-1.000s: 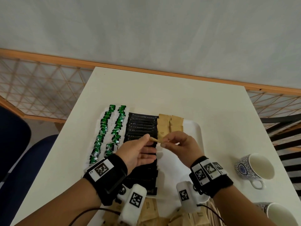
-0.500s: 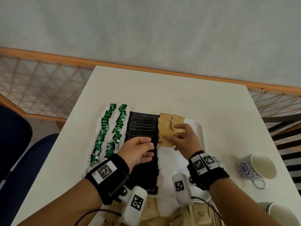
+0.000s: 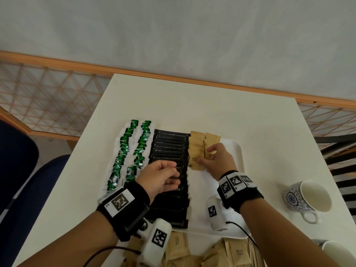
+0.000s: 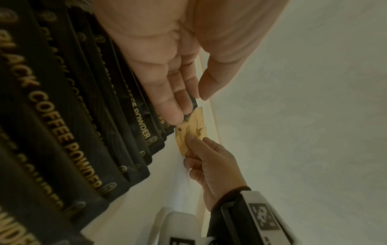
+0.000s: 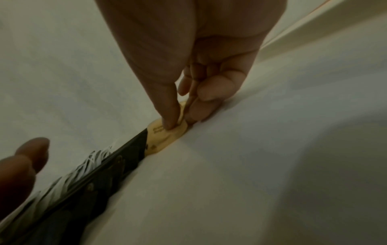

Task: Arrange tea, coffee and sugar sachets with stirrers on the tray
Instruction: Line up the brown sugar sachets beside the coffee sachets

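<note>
A white tray (image 3: 234, 149) holds two columns of green tea sachets (image 3: 133, 149), a long column of black coffee sachets (image 3: 169, 145) and two short columns of brown sugar sachets (image 3: 196, 143). My right hand (image 3: 206, 157) pinches a brown sugar sachet (image 3: 195, 164) at the near end of the left sugar column, thumb pressed on top. The right wrist view shows the thumb on that sachet (image 5: 159, 142) beside the coffee sachets (image 5: 125, 154). My left hand (image 3: 173, 176) hovers over the coffee column with relaxed fingers and holds nothing. No stirrers are plainly seen on the tray.
A patterned cup (image 3: 306, 199) stands right of the tray, and a second cup (image 3: 337, 253) shows at the bottom right corner. Loose brown sachets and wooden sticks (image 3: 221, 253) lie at the table's near edge. A blue chair (image 3: 28, 189) is at the left.
Both hands held a brown sachet together above the tray. The left hand let go and drew back over the coffee column; the right hand carried the sachet forward onto the sugar column.
</note>
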### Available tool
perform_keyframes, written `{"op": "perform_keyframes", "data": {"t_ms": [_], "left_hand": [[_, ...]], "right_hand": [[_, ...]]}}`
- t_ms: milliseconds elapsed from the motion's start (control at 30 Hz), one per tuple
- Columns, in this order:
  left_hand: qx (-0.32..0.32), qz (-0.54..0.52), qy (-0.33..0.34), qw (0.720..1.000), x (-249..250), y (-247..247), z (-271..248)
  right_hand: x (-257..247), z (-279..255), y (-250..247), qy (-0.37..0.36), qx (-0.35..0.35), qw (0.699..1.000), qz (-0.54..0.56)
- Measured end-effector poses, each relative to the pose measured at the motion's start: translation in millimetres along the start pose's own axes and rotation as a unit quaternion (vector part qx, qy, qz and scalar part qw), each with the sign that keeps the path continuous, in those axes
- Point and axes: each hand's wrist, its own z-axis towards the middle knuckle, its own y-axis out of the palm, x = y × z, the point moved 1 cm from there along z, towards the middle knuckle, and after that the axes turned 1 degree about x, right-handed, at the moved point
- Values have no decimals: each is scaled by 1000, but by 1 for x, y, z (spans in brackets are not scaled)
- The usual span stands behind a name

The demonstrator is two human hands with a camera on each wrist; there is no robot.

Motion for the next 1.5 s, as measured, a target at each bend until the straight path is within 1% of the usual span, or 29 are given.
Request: {"op": "perform_keyframes", "data": {"t_ms": [200,267,333,367,433,533,633,700,767,867,933,1000,1067,1167,1233,1333,1400,1500], "left_hand": [[3,1,6,1000,2,-1,-2],[7,1,13,1000,4,-5,-5],[10,6,15,1000,4,-11,-12],[10,15,20,1000,5,-14,-15],[9,55,28,998,2,-21,-25],[-3,165,36,986,-8,-31,-43],[-20,304,70,950,-24,-39,-62],[-27,383,102,918,-36,-42,-77],[-35,461,124,878,-49,-41,-91],[-38,578,150,801,-67,-33,-107],[-15,630,163,759,-77,-25,-113],[15,661,170,731,-86,-18,-115],[48,676,171,715,-91,-13,-115],[82,687,170,702,-95,-6,-112],[94,685,164,703,-95,-2,-111],[101,663,154,726,-93,-1,-109],[97,654,141,736,-92,-1,-109],[82,632,131,760,-92,-3,-109]], "right_hand": [[3,-7,-8,4,0,1000,19],[0,-15,-15,-14,-4,1000,19],[-5,-32,-19,-45,-25,999,12],[-8,-42,-20,-61,-42,997,4],[-10,-70,-18,-88,-103,990,-29],[-7,-113,-13,-119,-211,961,-131],[0,-149,-15,-142,-254,929,-227],[8,-171,-21,-143,-256,910,-293],[19,-191,-28,-135,-240,899,-342],[33,-212,-32,-142,-220,890,-373],[40,-218,-31,-146,-215,887,-382],[45,-219,-26,-150,-204,887,-385],[47,-219,-22,-150,-188,892,-383],[46,-218,-18,-129,-181,909,-354],[44,-217,-18,-109,-185,921,-324],[45,-216,-16,-96,-181,928,-311],[47,-215,-14,-94,-177,935,-294],[49,-215,-14,-72,-186,956,-214]]}}
